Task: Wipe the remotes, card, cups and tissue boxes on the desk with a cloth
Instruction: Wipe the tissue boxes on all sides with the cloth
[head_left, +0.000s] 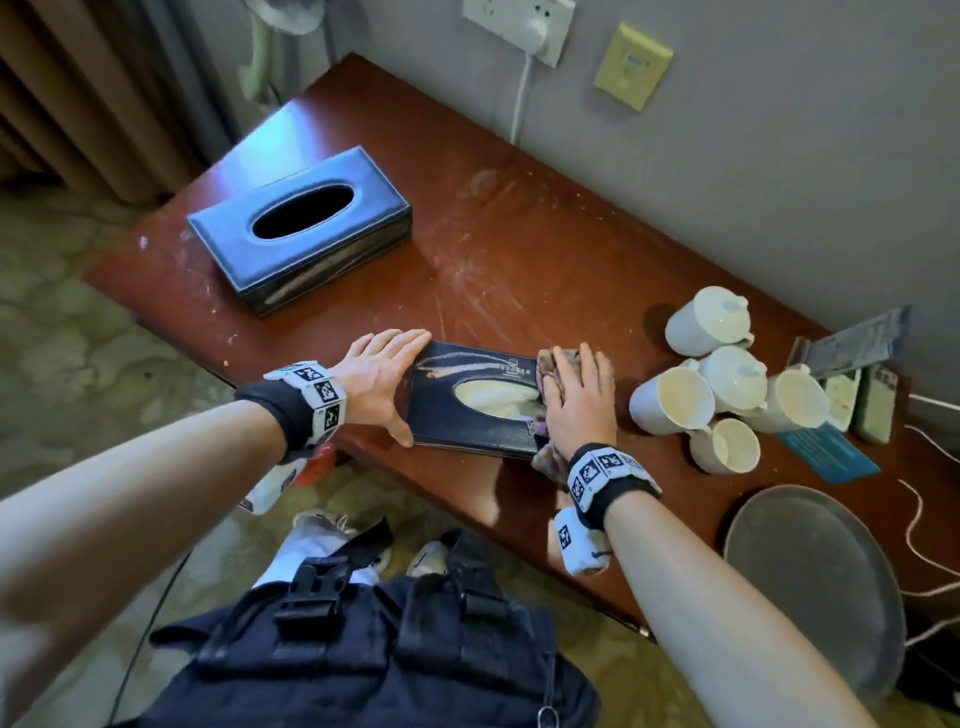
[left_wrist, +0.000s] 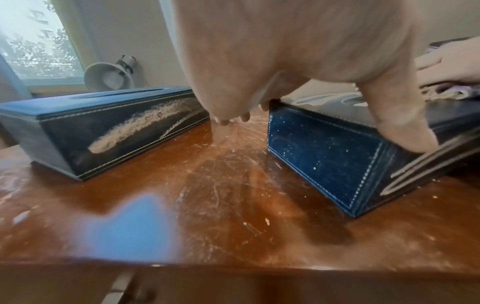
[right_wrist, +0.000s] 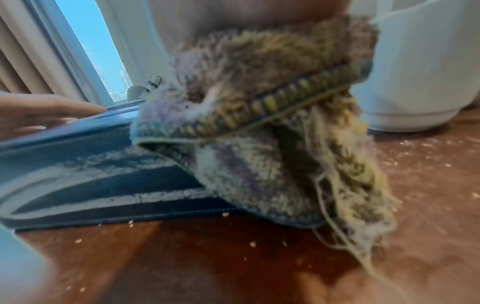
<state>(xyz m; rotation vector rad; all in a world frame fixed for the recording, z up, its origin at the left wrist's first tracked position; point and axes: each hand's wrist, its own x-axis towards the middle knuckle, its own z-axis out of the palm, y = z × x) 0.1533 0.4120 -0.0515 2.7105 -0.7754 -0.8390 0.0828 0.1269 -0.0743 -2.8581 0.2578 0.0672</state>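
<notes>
A dark navy tissue box (head_left: 467, 410) lies near the desk's front edge, streaked with dust on its side (left_wrist: 324, 160). My left hand (head_left: 382, 379) braces its left end: straight fingers (left_wrist: 226, 120) run along the end face and the thumb sits on the near side. My right hand (head_left: 579, 400) lies flat on a frayed grey-brown cloth (head_left: 550, 364) (right_wrist: 259, 127), pressing it onto the box's right end. A second, blue tissue box (head_left: 298, 228) (left_wrist: 103, 127) stands further back left. Several white cups (head_left: 727, 384) cluster at the right, with remotes (head_left: 878, 402) and a blue card (head_left: 831, 452) beyond.
The brown desk (head_left: 519, 260) is scratched and dusty, with crumbs near the cloth. A round grey tray (head_left: 810, 582) sits at the front right corner, with white cables beside it. A wall with sockets runs behind the desk. One cup (right_wrist: 420, 72) stands close to my right hand.
</notes>
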